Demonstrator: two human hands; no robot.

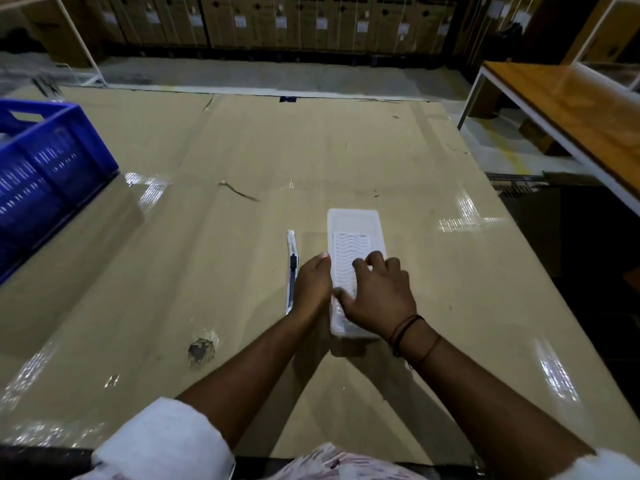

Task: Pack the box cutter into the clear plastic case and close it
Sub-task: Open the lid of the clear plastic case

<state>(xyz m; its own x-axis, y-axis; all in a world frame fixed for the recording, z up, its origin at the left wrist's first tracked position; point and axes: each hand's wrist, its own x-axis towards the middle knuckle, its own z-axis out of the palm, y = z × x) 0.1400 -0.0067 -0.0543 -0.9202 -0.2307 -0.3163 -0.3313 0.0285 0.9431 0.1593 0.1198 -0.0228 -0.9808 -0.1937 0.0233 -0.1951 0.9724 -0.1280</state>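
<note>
The clear plastic case [353, 230] lies lengthwise on the cardboard-covered table, its ribbed wavy lid facing up. My left hand [311, 284] presses against the case's left long edge, fingers curled along it. Over the near half of the case my right hand [377, 292] rests on top, fingers bent on the lid and thumb at its left side. The box cutter [292, 271], slim, white with a black slider, lies flat on the table just left of my left hand, parallel to the case and untouched.
A blue plastic crate [45, 168] stands at the table's left edge. A wooden bench with a white frame [568, 109] is at the right, beyond a gap. Stacked cardboard boxes [277, 19] line the back. A torn hole [200, 349] marks the cardboard near me.
</note>
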